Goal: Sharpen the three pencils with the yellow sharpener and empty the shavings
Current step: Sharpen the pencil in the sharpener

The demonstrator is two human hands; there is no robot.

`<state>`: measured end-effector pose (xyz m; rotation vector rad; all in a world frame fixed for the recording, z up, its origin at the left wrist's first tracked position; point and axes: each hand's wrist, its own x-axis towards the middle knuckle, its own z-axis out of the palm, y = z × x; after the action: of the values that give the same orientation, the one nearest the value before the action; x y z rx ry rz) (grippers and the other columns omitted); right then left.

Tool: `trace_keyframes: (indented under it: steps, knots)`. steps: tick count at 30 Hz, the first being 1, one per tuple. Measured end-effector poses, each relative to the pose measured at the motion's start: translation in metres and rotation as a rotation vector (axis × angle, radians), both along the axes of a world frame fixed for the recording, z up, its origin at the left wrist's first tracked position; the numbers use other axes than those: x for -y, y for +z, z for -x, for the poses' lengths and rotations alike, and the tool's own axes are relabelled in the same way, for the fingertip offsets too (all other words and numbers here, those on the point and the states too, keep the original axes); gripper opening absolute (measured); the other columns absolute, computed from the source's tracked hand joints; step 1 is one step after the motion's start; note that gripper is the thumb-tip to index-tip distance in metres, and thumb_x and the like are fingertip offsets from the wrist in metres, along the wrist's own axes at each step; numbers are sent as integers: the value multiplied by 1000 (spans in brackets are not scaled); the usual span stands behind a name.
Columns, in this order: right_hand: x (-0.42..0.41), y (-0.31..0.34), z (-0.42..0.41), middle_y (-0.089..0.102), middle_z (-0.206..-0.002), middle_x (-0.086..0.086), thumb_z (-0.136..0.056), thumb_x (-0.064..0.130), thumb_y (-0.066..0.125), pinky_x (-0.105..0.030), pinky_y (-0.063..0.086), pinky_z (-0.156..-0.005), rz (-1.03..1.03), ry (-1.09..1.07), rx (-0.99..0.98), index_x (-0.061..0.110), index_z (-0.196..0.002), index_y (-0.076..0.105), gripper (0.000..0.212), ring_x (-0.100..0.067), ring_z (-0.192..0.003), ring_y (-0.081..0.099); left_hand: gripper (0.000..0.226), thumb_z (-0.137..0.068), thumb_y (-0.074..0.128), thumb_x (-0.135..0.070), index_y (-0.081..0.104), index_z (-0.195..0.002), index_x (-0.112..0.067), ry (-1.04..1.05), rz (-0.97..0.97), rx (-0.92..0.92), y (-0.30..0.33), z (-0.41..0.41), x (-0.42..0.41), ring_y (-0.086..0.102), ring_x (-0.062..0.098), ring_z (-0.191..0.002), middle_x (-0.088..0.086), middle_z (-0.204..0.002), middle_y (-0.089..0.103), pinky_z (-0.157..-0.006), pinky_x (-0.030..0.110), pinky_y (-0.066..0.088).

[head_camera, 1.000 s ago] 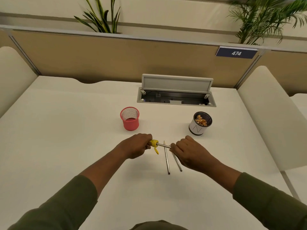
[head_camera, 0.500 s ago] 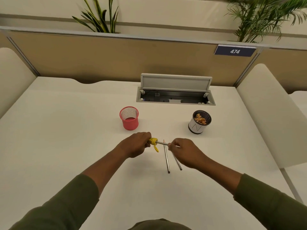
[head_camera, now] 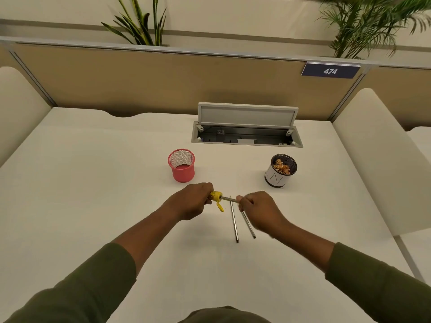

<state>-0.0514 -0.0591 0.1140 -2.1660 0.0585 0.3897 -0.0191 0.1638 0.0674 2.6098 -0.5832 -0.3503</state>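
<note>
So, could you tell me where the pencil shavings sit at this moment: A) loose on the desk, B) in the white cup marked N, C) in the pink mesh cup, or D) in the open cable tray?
B: the orange-brown shavings lie inside the white cup marked N, while the pink mesh cup looks empty.

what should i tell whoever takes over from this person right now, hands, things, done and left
Left hand: closed on the yellow sharpener, its lid hanging open below.
Right hand: pinching the pencil in the sharpener, held level above the desk.
Two other pencils lie side by side on the desk under the right hand; whether they are sharpened cannot be told.
White cup at far right holds shavings; red mesh cup at far left looks empty.
Left: finish this pencil, do any unsharpened ones, and probably tip the shavings into the white cup.
</note>
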Motion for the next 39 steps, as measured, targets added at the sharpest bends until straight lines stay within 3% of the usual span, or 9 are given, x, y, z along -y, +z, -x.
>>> trace_keyframes:
  steps: [2, 5, 13, 18, 21, 26, 29, 34, 39]
  knots:
    - [-5, 5, -4, 25, -49, 1, -97, 26, 51, -23, 22, -43, -386, -290, -475, 5, -75, 56, 30, -13, -39, 20, 9, -93, 49, -15, 44, -89, -20, -4, -4, 7, 0, 1, 1, 54, 19, -78, -4, -87, 55, -68, 41, 49]
    - [-3, 9, -7, 26, -52, 0, -98, 26, 47, -22, 24, -41, -327, -210, -512, 4, -79, 57, 32, -12, -40, 22, 6, -94, 49, -14, 46, -91, -18, 5, 1, -9, -1, 2, 3, 57, 20, -81, 0, -91, 59, -69, 40, 50]
    - [23, 2, -1, 53, -72, -3, -94, 22, 56, -31, 33, -55, 682, 672, 758, 14, -88, 55, 10, -22, -59, 45, 6, -93, 51, -13, 48, -90, -18, -11, -2, -40, 5, -1, 1, 55, 21, -82, 1, -92, 61, -71, 41, 47]
    - [32, 0, -7, 48, -60, -7, -90, 15, 62, -31, 34, -47, 705, 767, 1042, 4, -84, 64, 13, -24, -48, 39, 10, -94, 49, -12, 46, -90, -20, -29, -2, -46, 7, 2, 5, 55, 18, -81, -1, -92, 61, -69, 37, 47]
    - [22, -2, 0, 50, -57, -8, -94, 18, 57, -32, 35, -44, 482, 586, 801, 5, -75, 60, 23, -27, -46, 43, 8, -94, 47, -12, 46, -90, -19, 3, 24, -24, 7, 4, 6, 59, 20, -84, 1, -93, 63, -70, 42, 50]
    - [-4, 7, 0, 28, -50, -1, -96, 25, 54, -25, 25, -42, -326, -219, -334, 4, -72, 59, 32, -14, -40, 23, 8, -95, 46, -14, 43, -90, -19, -4, 0, 23, 5, 2, 5, 57, 21, -81, 2, -91, 60, -69, 44, 49]
    - [-7, 15, -4, 25, -52, 0, -98, 24, 50, -22, 23, -41, -395, -266, -577, 3, -79, 56, 29, -12, -40, 20, 7, -94, 48, -15, 44, -90, -19, -6, -15, 5, 1, 2, 4, 55, 21, -79, 1, -90, 59, -68, 43, 49]
    - [-4, 15, -1, 54, -63, 7, -96, 31, 45, -25, 35, -50, 227, 234, 97, 17, -86, 62, 24, -12, -54, 50, 10, -95, 49, -14, 46, -89, -20, 26, 3, -40, 1, 0, -1, 55, 20, -80, -3, -87, 57, -69, 37, 47]
    - [20, 10, -9, 50, -66, -2, -95, 22, 56, -32, 31, -54, 751, 767, 884, 12, -88, 59, 12, -20, -54, 39, 11, -94, 51, -14, 48, -86, -20, -4, 26, -74, 3, -1, -4, 52, 19, -77, -4, -84, 56, -67, 37, 44]
